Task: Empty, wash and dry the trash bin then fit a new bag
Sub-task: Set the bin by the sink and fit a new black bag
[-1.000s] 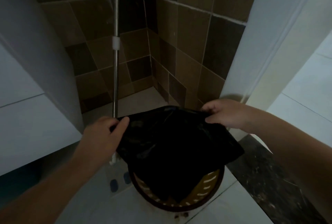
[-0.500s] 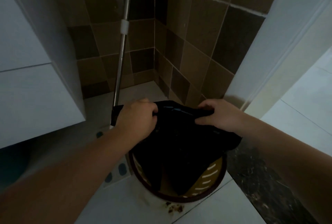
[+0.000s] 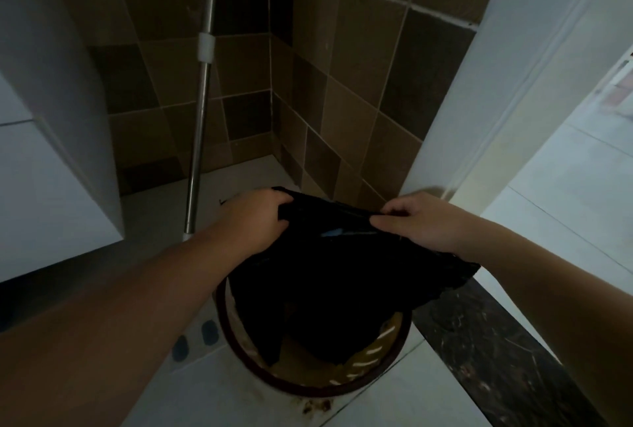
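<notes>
Bin (image 3: 310,384) directly below both hands, round, dark-rimmed, slotted yellowish wall showing inside, standing on pale floor tiles (image 3: 219,392). Left hand (image 3: 255,219) closed in a fist around the upper edge of black bag (image 3: 335,276); right hand (image 3: 416,223) pinching the same edge between thumb and forefinger, other fingers curled. Bag stretched between the two grips, hanging down into the bin's mouth. Beyond the left knuckles, metal pole (image 3: 202,94) against brown wall tiles (image 3: 359,118).
</notes>
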